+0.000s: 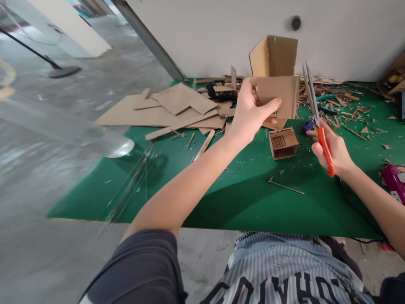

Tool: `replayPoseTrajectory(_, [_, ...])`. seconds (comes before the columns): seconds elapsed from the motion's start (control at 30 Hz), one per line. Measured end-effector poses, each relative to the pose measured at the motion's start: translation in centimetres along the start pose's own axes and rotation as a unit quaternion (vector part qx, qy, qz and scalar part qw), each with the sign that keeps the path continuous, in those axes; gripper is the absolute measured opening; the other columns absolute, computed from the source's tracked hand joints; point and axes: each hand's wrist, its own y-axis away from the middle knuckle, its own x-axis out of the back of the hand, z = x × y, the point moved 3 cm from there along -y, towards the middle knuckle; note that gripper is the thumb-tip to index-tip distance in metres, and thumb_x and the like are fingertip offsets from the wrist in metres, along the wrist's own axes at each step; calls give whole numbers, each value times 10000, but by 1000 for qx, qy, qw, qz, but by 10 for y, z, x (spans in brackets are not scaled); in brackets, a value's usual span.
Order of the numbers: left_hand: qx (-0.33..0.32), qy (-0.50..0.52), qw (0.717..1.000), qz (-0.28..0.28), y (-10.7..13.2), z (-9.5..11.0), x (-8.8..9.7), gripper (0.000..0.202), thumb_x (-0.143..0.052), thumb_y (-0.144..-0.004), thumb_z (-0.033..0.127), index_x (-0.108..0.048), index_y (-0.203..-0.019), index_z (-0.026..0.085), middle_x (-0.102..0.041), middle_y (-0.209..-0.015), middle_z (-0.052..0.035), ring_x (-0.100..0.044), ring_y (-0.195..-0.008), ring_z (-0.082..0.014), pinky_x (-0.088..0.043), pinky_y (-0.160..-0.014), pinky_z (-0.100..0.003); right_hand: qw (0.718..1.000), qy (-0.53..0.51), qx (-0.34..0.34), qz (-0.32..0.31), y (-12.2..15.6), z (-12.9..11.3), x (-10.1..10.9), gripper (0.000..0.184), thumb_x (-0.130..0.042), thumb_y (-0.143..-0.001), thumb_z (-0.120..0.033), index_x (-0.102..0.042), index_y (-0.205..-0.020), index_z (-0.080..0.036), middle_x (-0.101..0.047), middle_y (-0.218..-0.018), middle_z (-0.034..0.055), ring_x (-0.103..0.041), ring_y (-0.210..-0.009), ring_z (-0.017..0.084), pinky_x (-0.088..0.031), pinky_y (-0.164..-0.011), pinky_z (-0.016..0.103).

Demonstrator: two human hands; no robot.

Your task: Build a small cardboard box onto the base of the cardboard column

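My left hand [249,112] pinches a folded piece of cardboard [278,90] above the green table, thumb across its front panel and fingers behind. One panel of the cardboard stands up at the back. To its right, my right hand [332,145] grips a pair of scissors [318,118] by the orange handles, blades pointing up and away from me. The blades look slightly apart, close to the cardboard's right edge but not clearly touching it. Below, a small open cardboard box [284,144] with a printed barcode sits on the table between my hands.
Flat cardboard sheets and strips [180,103] lie at the back left of the green table [247,202]. Cardboard scraps [354,112] litter the back right, near teal-handled pliers [327,97]. A thin stick [286,185] lies in front. A magenta object [395,181] is at the right edge.
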Motion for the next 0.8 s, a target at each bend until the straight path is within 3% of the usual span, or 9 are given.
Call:
replayPoseTrajectory(0.1, [-13, -28, 999, 7, -4, 4, 6, 494, -768, -861, 475, -528, -1223, 240, -663, -1107, -71, -676, -1185, -313, -631, -911, -497, 999, -16, 17, -34, -3, 2, 4, 1021, -443, -881, -839, -395, -1568, -87, -730, -1236, 206, -745, -1068, 312, -602, -923, 453])
replayPoseTrajectory(0.23, [-18, -27, 999, 16, -9, 6, 11, 425, -758, -846, 463, -600, -1147, 208, -676, -1021, -66, -701, -1112, -298, -641, -836, -418, 997, -30, 27, -72, -3, -2, 5, 996, -462, -899, -804, -415, -1553, -54, -742, -1180, 214, -753, -942, 292, -599, -887, 448])
replayPoseTrajectory(0.4, [-6, -20, 1000, -8, -7, 10, 9, 330, -771, -815, 412, -646, -1047, 214, -701, -969, -46, -731, -1038, -264, -649, -768, -357, 996, -32, 35, -77, -1, -6, 4, 984, -490, -894, -791, -432, -1546, -55, -744, -1165, 208, -727, -797, 242, -594, -816, 401])
replayPoseTrajectory(0.5, [-7, -41, 999, -25, -5, 16, 8, 294, -773, -806, 382, -666, -1014, 205, -708, -940, -36, -748, -1003, -258, -661, -744, -366, 996, -29, 35, -80, -1, -6, 6, 990, -484, -895, -790, -435, -1538, -39, -752, -1120, 199, -695, -714, 214, -582, -765, 373])
replayPoseTrajectory(0.63, [-17, -57, 997, -40, -5, 22, 11, 238, -777, -799, 315, -676, -975, 191, -718, -953, -22, -751, -1053, -261, -670, -840, -414, 994, -20, 48, -98, -3, -6, 8, 981, -468, -907, -785, -438, -1529, -27, -756, -988, 150, -599, -570, 155, -536, -650, 323])
replayPoseTrajectory(0.8, [-2, -48, 996, -71, -5, 29, 14, 229, -790, -778, 250, -679, -968, 186, -735, -960, -11, -750, -1083, -276, -669, -891, -454, 992, -8, 58, -111, -1, -7, 7, 968, -446, -910, -806, -446, -1529, -61, -708, -820, 77, -593, -588, 159, -506, -627, 301])
